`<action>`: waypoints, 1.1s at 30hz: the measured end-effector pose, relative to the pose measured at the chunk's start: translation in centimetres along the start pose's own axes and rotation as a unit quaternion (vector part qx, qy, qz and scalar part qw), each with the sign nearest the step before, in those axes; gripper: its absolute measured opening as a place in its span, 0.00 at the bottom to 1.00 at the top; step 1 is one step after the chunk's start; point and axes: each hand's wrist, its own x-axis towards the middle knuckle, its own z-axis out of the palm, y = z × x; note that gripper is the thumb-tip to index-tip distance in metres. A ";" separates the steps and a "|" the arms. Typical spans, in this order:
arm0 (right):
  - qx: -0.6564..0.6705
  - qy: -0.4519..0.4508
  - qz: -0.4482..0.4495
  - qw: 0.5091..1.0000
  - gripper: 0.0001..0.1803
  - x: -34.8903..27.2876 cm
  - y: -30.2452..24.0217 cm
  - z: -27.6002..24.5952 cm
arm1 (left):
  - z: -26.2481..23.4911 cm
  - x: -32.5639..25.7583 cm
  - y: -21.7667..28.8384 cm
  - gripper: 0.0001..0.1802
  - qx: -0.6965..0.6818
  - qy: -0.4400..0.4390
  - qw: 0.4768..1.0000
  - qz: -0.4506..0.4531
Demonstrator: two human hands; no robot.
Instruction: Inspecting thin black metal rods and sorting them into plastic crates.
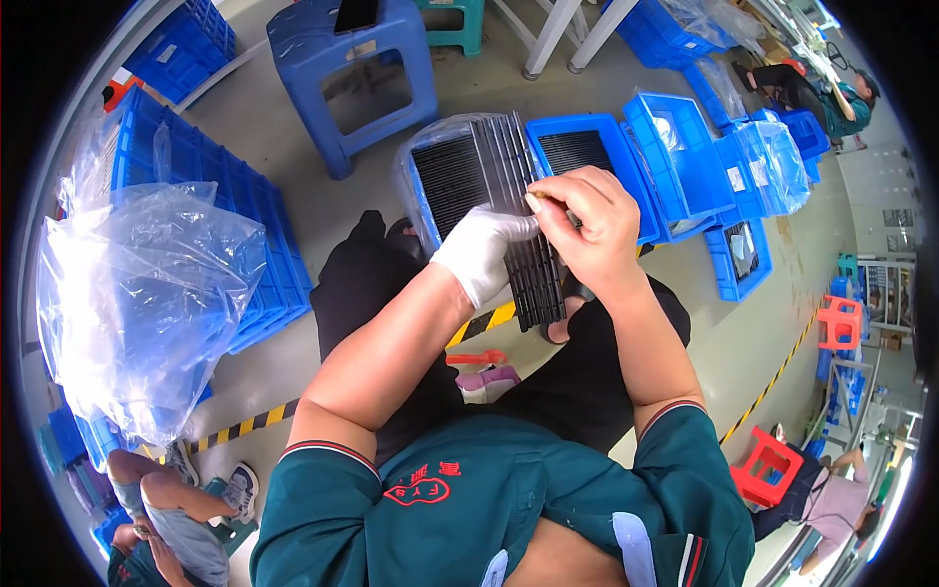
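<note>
My left hand point(481, 252), in a white glove, is closed round a bundle of long, thin black strips point(536, 286) that lie side by side, with small joints along them. My bare right hand point(595, 230) pinches something small and brownish point(537, 196) between thumb and forefinger, right against the strips; its kind is too small to tell. Beyond my left hand, a plastic-lined blue tray point(428, 227) holds rows of black strips point(450, 184). Beside it, a blue bin point(641, 186) contains more dark strips, partly hidden by my right hand.
Blue crates point(269, 220) stand stacked at the left under a clear plastic bag point(147, 293). A blue stool point(342, 73) is ahead, bearing a dark flat object. More blue bins point(685, 166) are piled at the right. Other people sit at lower left, lower right and far right.
</note>
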 end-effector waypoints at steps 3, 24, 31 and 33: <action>0.044 -0.015 0.044 0.998 0.07 0.0 0.2 0.2 | 0.1 0.0 0.0 0.09 0.001 0.012 1.000 -0.010; 0.018 -0.010 0.004 1.000 0.09 0.3 -0.6 -0.3 | -0.7 0.3 -0.4 0.10 0.028 -0.015 0.999 0.008; 0.073 -0.012 0.066 0.995 0.08 -0.1 0.2 1.0 | -0.7 0.5 -0.7 0.10 0.013 0.002 1.000 0.012; 0.005 -0.006 0.000 1.000 0.07 0.1 0.1 0.9 | -0.6 0.5 -0.7 0.09 0.016 0.004 1.000 0.013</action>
